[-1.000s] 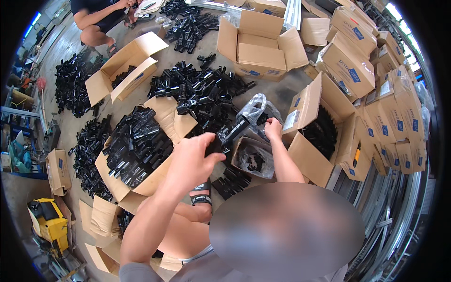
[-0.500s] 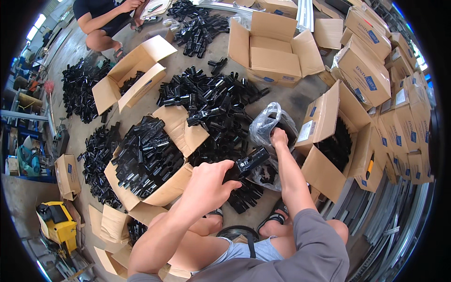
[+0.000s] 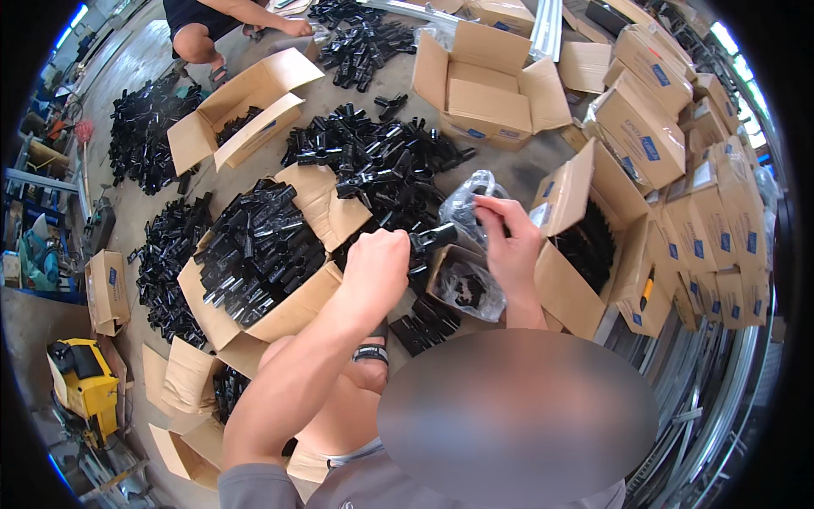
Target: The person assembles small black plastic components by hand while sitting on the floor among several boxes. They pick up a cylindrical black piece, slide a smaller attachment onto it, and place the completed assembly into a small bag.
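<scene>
L hand (image 3: 376,270) grip is clamped round a black plastic fitting (image 3: 431,237), fist closed, the fitting's end sticking out to the right toward the bag. R hand (image 3: 511,246) grip is pinched together on the rim of a clear plastic bag (image 3: 465,204), thumb & fingers holding the top edge up. Fitting sits right at the bag mouth, just beside the R hand's fingers; can't tell if it touches the plastic. Bag's lower part (image 3: 465,290) hangs into a small open carton below the hands, w/ black pieces showing inside.

Around: loose heap of black fittings (image 3: 373,161) on the floor just beyond the hands. Open cardboard box (image 3: 254,254) full of the same parts on the person's left, flaps out. Another open box (image 3: 593,246) w/ black parts on the right, near the R hand. Empty-looking carton (image 3: 487,81) farther off. Stacked closed cartons (image 3: 678,170) along the right side. Another person (image 3: 229,21) crouches at the far top, hand by a separate pile. Yellow machine (image 3: 80,377) at lower left, well apart.
</scene>
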### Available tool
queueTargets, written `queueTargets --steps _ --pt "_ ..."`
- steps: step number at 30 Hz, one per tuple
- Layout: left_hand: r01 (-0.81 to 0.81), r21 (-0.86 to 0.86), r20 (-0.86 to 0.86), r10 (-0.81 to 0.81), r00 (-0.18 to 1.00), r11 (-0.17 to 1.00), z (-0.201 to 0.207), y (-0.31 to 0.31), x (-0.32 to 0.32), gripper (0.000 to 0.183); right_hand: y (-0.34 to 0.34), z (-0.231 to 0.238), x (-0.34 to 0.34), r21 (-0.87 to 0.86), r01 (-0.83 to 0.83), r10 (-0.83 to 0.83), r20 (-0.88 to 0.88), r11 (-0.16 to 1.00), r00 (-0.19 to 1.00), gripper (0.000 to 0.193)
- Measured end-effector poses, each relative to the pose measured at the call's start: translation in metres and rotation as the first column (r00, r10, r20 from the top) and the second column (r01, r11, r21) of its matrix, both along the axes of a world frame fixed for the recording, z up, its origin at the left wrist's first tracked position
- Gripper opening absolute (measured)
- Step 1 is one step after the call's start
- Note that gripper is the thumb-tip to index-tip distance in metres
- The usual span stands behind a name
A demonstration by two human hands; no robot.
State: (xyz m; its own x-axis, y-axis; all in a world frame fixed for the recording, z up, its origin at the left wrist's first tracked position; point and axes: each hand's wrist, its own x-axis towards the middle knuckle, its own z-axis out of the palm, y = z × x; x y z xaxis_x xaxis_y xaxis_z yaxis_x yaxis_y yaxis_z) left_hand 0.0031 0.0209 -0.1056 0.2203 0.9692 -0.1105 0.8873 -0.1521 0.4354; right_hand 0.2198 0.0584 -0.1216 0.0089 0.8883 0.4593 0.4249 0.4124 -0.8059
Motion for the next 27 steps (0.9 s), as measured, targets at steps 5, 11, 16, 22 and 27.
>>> queueTargets --steps 5,11,16,22,27 --pt "0.063 0.066 -0.025 -0.062 0.998 0.996 0.002 -0.011 -0.001 0.021 -0.013 0.016 -0.021 0.157 -0.298 0.244 0.291 0.942 0.925 0.011" --pt "0.093 0.126 -0.012 -0.092 0.996 0.988 0.004 -0.025 0.002 0.019 -0.032 0.005 -0.019 0.175 -0.230 0.153 0.367 0.957 0.917 0.008" --pt "0.109 0.202 0.036 -0.119 0.992 0.973 0.005 -0.032 0.002 0.019 -0.042 0.009 -0.012 0.207 -0.292 0.158 0.493 0.934 0.855 0.008" --pt "0.112 0.173 0.058 -0.123 0.991 0.978 0.010 -0.030 -0.001 0.020 -0.041 0.010 -0.012 0.245 -0.312 0.151 0.512 0.918 0.846 0.010" --pt "0.102 0.134 0.050 -0.109 0.993 0.986 0.014 -0.029 0.000 0.020 -0.041 0.010 -0.012 0.265 -0.312 0.146 0.501 0.913 0.853 0.011"
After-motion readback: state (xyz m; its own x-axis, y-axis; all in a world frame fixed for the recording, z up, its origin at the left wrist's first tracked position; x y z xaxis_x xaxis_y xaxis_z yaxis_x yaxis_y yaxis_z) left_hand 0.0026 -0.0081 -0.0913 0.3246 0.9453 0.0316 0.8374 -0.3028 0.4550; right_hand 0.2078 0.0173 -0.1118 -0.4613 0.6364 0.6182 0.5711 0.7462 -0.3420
